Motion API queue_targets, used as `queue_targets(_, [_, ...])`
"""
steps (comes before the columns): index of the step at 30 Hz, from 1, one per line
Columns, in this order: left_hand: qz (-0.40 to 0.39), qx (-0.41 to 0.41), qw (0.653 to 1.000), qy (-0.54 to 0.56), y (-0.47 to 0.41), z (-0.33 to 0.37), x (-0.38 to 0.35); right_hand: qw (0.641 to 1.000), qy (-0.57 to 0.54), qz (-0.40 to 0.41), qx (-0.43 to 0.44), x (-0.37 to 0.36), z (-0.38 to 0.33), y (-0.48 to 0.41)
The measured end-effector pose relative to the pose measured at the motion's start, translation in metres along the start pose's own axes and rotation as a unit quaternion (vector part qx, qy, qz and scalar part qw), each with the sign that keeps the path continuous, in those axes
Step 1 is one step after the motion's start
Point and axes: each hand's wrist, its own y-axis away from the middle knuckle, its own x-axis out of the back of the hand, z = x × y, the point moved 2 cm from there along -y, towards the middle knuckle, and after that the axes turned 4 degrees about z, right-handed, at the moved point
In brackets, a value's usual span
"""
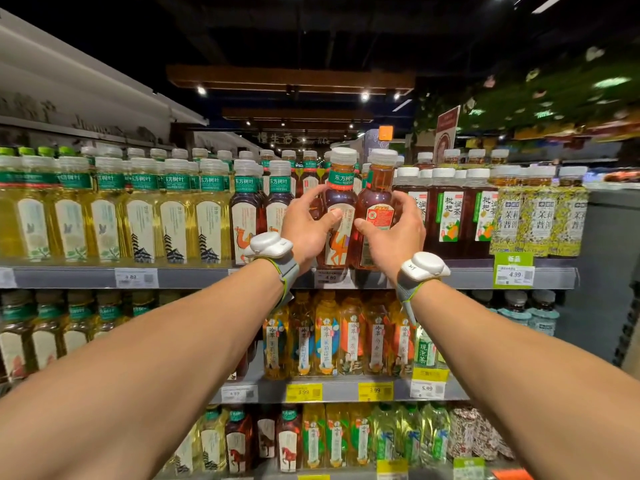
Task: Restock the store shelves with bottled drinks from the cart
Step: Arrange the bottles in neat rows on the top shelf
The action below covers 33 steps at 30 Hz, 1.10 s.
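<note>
The person stands in front of the drink shelves with both arms stretched forward. The left hand (308,225) grips the camel bottle (341,190): the thumb lies across the front of the label and the fingers are curled round the left side. The right hand (398,232) grips the red-label bottle (379,188) in the same way, with the thumb on the front and the fingers wrapped round the right side. The two bottles are upright and touch each other side by side. Their bases are at the front edge of the top shelf (207,277), near its middle. I cannot tell if they already stand on it.

Both bottles hold dark tea and have white caps. The camel bottle has a green band under its neck.

Left of them on the same shelf there is a row of yellow tea bottles (138,216), then two more dark bottles with a camel. Right of them stand dark bottles (448,216), and at the right end are bottles in yellow patterned wrap (538,220). A green tag (513,270) hangs on the edge under these.

Each wrist carries a grey band with a white device, left (273,247) and right (420,268). The middle shelf (346,391) holds orange and yellow bottles.
</note>
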Motion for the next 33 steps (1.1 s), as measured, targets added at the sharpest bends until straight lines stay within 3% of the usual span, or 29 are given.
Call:
queue_targets(12, [0.047, -0.007, 0.999, -0.009, -0.01, -0.007, -0.021, 1.0, 0.003, 0.013, -0.004, 0.0, 0.009, -0.012])
queue_targets(24, [0.03, 0.005, 0.999, -0.029, -0.018, -0.014, -0.035, 0.998, -0.008, 0.035, -0.051, 0.001, 0.007, -0.026])
queue_targets(33, [0.024, 0.055, 0.996, -0.066, -0.018, -0.026, -0.035, 0.985, -0.075, 0.104, -0.115, -0.006, 0.001, -0.032])
